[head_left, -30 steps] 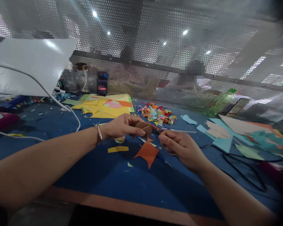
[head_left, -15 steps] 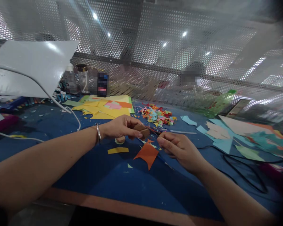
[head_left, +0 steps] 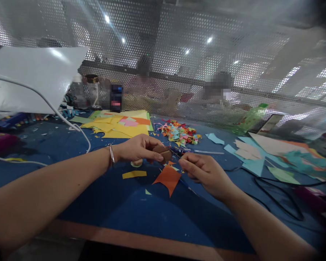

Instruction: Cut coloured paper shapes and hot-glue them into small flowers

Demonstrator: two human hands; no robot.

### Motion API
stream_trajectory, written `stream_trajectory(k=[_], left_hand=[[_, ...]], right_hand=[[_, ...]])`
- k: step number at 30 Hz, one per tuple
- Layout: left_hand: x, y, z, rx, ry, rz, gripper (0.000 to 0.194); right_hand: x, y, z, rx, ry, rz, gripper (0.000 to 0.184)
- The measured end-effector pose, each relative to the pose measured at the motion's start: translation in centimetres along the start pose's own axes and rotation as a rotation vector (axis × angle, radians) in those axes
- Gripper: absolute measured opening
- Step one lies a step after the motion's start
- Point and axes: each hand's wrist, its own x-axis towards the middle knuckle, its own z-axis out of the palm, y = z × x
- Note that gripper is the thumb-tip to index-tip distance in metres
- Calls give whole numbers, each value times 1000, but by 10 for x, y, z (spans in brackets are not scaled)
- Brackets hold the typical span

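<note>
My left hand (head_left: 142, 148), a silver bracelet at its wrist, pinches a small brown paper-like piece (head_left: 164, 153) between thumb and fingers. Close on its right, my right hand (head_left: 199, 168) is closed around a slim dark tool (head_left: 176, 154) whose tip reaches the brown piece; its kind is hard to make out. Beneath the hands lies an orange paper scrap (head_left: 167, 179) with curved edges. A yellow paper strip (head_left: 134, 174) rests to its left, and a small pale round thing (head_left: 136, 164) sits below my left hand, partly hidden.
Yellow sheets (head_left: 116, 127) and a heap of colourful paper scraps (head_left: 179, 131) lie at the back. Blue paper (head_left: 254, 167) and black cables (head_left: 278, 195) are on the right. A white cable (head_left: 54, 107) crosses the left. A perforated screen (head_left: 165, 54) stands behind the table.
The brown piece is turned slightly in my left hand, and the tool has shifted a little against it. The whole view has moved slightly.
</note>
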Motion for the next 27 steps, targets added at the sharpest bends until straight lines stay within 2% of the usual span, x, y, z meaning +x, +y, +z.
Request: stream_trajectory(k=[4,8,13,16,20,22,25,27], left_hand=[[1,-3,-3,54,9,-16,18],[1,-9,-8,110,26,-153,30],[1,-13,-8,272,46,-282,28],[0,-10,-7,509,59,-263,33],[-1,-5,-8,812,141,-124,48],[-1,-4,-8,786,159,-100,49],[0,-5,-8,664,164,-179,50],[1,-8,-10,674,177,-193,50]], right_hand=[[1,1,0,27,32,10,49],[3,4,-2,77,126,20,50],[6,10,-6,44,207,0,48],[7,13,-8,-87,214,-24,47],[7,12,-8,-209,216,-51,46],[7,9,-7,-279,220,-64,46],[8,6,-5,-358,228,-91,47],[8,6,-4,-385,232,-96,48]])
